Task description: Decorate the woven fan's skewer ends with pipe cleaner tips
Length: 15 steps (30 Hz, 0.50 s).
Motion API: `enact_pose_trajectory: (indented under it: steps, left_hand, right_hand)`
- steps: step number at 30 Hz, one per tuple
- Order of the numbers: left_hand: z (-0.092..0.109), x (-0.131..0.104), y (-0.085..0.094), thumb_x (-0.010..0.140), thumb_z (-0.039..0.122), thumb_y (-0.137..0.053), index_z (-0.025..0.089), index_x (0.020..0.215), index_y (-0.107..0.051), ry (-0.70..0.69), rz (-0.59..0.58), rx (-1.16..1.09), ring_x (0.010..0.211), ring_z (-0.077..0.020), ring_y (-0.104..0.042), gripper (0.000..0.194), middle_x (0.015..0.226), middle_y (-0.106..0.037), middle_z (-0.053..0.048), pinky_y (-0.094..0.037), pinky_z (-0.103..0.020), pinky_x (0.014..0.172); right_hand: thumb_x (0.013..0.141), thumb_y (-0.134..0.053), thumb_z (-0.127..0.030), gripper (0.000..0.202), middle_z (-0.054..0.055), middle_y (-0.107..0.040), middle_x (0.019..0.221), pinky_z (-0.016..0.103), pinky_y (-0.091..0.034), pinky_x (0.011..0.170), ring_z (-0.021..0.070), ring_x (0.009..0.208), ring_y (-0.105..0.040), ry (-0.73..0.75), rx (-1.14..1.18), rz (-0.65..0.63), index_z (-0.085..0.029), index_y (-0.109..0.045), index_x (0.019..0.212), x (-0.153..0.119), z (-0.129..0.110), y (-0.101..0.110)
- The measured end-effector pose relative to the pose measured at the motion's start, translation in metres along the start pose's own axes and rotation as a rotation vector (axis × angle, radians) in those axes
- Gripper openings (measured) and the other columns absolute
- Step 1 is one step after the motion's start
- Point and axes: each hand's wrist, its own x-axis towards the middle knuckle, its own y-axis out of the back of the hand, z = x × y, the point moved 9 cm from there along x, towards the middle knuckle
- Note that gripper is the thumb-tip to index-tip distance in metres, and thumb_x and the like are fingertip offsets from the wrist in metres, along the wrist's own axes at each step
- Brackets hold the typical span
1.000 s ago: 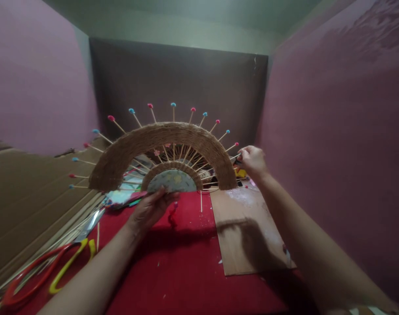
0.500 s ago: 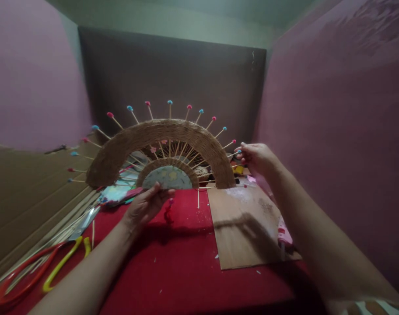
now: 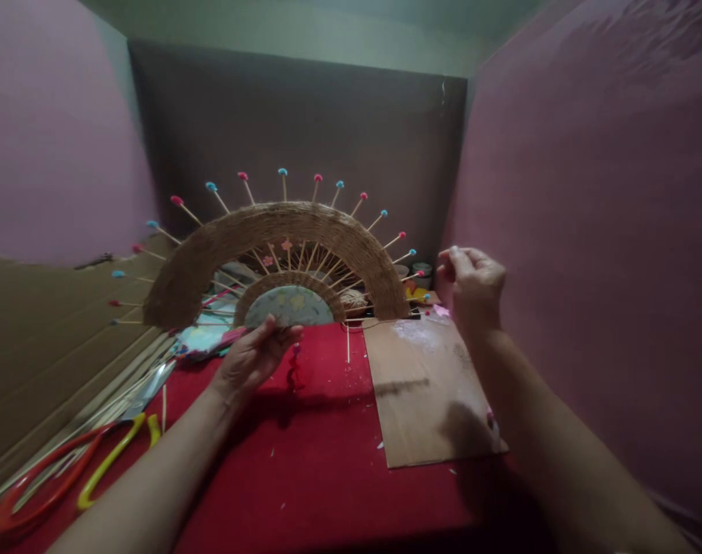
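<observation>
A half-round fan [image 3: 287,219] stands upright before me, its outer band wrapped in brown twine. Thin sticks fan out from it, tipped with pink and blue pom-poms [image 3: 282,171]. At its base is a pale patterned half-disc [image 3: 287,305], and my left hand [image 3: 259,350] grips the lower edge there. A red tassel [image 3: 294,373] hangs below. My right hand [image 3: 472,281] is raised to the right of the fan, apart from it, with fingers curled and their tips pinched together. Whether anything small is between those fingertips I cannot make out.
Scissors with red and yellow handles [image 3: 56,477] lie at the left beside several thin sticks. A brown board [image 3: 414,415] with whitish smears rests on the red cloth [image 3: 282,477]. Patterned fabric [image 3: 206,335] is behind at left. Pink walls [image 3: 587,231] flank the sides.
My right hand has left the blue pom-pom at the fan's right side and moved right, its fingers now curled in. The fan has shifted slightly left in view, still in my left hand.
</observation>
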Motion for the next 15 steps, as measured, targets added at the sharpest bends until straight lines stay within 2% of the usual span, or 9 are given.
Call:
enact_pose_trajectory:
  steps: [4, 6, 10, 12, 15]
  left_hand:
    - [0.000, -0.002, 0.000, 0.092, 0.014, -0.045, 0.015, 0.060, -0.067, 0.012, 0.030, -0.036, 0.067, -0.0164, -0.070, 0.038, 0.064, -0.072, -0.004, -0.056, -0.029, 0.076]
    - [0.001, -0.003, -0.001, 0.093, 0.012, -0.041, 0.016, 0.060, -0.067, 0.005, 0.030, -0.047, 0.068, -0.0160, -0.070, 0.042, 0.064, -0.072, -0.004, -0.056, -0.029, 0.075]
    - [0.000, -0.006, -0.004, 0.093, 0.011, -0.038, 0.015, 0.062, -0.067, 0.006, 0.017, -0.058, 0.071, -0.0166, -0.070, 0.043, 0.065, -0.072, -0.004, -0.056, -0.032, 0.077]
    - [-0.001, -0.006, -0.006, 0.093, 0.012, -0.041, 0.014, 0.063, -0.066, 0.012, 0.000, -0.057, 0.071, -0.0165, -0.070, 0.039, 0.065, -0.072, -0.004, -0.055, -0.032, 0.079]
    - [-0.003, -0.006, -0.008, 0.091, 0.015, -0.046, 0.014, 0.064, -0.065, 0.018, -0.030, -0.050, 0.072, -0.0159, -0.070, 0.033, 0.068, -0.073, -0.004, -0.053, -0.031, 0.079]
  right_hand:
    - [0.077, -0.055, -0.032, 0.019, -0.003, -0.054, 0.054, 0.023, -0.037, 0.052, 0.0102, 0.051, -0.048, -0.119, 0.009, -0.160, -0.017, -0.063, 0.069, -0.050, 0.013, -0.023]
    - [0.074, -0.056, -0.028, 0.018, -0.003, -0.053, 0.052, 0.023, -0.036, 0.054, 0.0103, 0.053, -0.047, -0.256, -0.027, -0.369, -0.018, -0.061, 0.061, -0.082, 0.024, -0.049]
    - [0.064, -0.063, -0.019, 0.019, -0.004, -0.052, 0.045, 0.022, -0.031, 0.046, 0.0089, 0.045, -0.043, -0.438, 0.033, -0.643, -0.018, -0.055, 0.047, -0.134, 0.032, -0.087]
    - [0.061, -0.066, -0.017, 0.015, -0.003, -0.055, 0.045, 0.021, -0.030, 0.042, 0.0088, 0.042, -0.043, -0.534, 0.097, -0.709, -0.018, -0.056, 0.050, -0.150, 0.039, -0.100]
    - [0.063, -0.067, -0.023, 0.008, -0.001, -0.060, 0.052, 0.021, -0.033, 0.040, 0.0101, 0.042, -0.048, -0.663, 0.234, -0.710, -0.019, -0.060, 0.062, -0.162, 0.054, -0.116]
